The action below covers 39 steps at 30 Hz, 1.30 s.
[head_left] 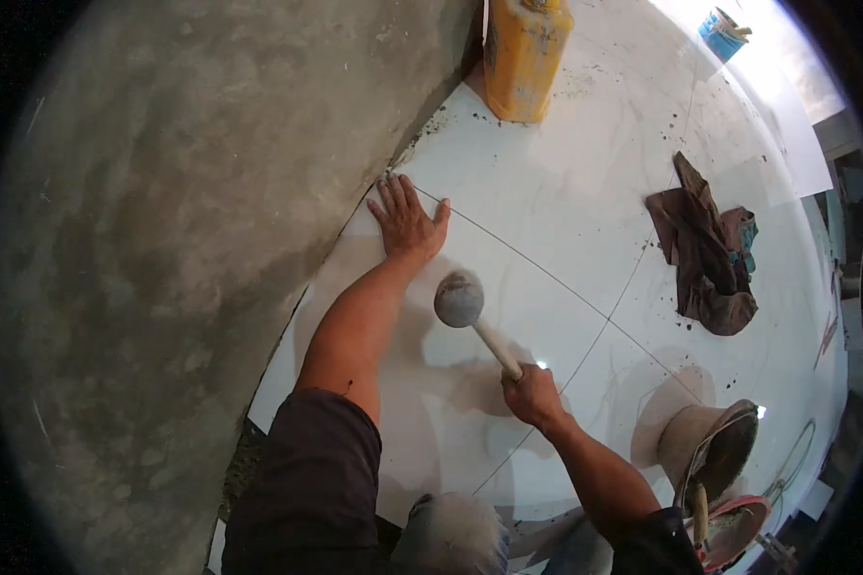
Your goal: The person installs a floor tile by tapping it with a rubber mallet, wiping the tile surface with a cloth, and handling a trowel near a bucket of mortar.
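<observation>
My left hand (pixel 412 222) lies flat with fingers spread on a white floor tile (pixel 403 316), close to its far corner by the wall. In my right hand (pixel 533 395) is the pale handle of a rubber mallet (pixel 459 299). Its round grey head hangs over the same tile, between my two hands; whether it touches the surface I cannot tell. My fingers wrap round the handle's near end.
A bare grey wall (pixel 163 240) borders the tiles at left. Ahead stands a yellow jerrycan (pixel 525 62). A dark cloth (pixel 710 254) lies at right. Nearer are a bucket (pixel 686 436) and a red-rimmed basin (pixel 738 532). A blue bucket (pixel 721 36) stands far back.
</observation>
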Available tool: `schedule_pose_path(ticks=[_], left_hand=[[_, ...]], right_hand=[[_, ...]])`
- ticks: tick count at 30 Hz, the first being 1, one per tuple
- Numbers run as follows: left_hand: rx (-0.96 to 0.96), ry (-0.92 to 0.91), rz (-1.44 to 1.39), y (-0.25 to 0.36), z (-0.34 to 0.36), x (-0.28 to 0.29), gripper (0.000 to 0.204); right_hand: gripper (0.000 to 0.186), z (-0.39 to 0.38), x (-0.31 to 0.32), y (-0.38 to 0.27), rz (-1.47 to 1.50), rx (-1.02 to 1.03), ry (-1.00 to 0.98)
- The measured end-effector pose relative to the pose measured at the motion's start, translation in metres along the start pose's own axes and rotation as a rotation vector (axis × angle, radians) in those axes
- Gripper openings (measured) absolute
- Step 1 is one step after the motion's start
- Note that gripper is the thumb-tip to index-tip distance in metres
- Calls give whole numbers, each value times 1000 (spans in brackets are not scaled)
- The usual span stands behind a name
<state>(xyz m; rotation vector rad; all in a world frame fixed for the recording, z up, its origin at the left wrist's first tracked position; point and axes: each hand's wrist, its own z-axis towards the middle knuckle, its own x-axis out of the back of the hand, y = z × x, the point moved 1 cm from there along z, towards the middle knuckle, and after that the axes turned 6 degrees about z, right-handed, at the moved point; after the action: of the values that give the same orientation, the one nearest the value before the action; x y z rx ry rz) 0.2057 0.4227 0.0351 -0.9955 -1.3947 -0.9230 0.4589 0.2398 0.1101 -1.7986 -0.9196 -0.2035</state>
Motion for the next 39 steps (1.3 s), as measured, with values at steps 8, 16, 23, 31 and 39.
schedule_pose_path(ticks=[8, 16, 23, 31, 39], left_hand=[[-29, 35, -55, 2, 13, 10, 87], [-424, 100, -27, -21, -21, -26, 64], [-251, 80, -142, -27, -212, -12, 61], [-243, 13, -266, -116, -496, -24, 63], [-73, -52, -311, -98, -612, -37, 57]], right_hand=[[22, -18, -6, 0, -135, -4, 13], [25, -78, -24, 37, -168, -108, -76], [38, -67, -10, 129, -210, -201, 96], [31, -123, -37, 59, 68, -237, -52], [35, -197, -83, 3, 121, -201, -155]])
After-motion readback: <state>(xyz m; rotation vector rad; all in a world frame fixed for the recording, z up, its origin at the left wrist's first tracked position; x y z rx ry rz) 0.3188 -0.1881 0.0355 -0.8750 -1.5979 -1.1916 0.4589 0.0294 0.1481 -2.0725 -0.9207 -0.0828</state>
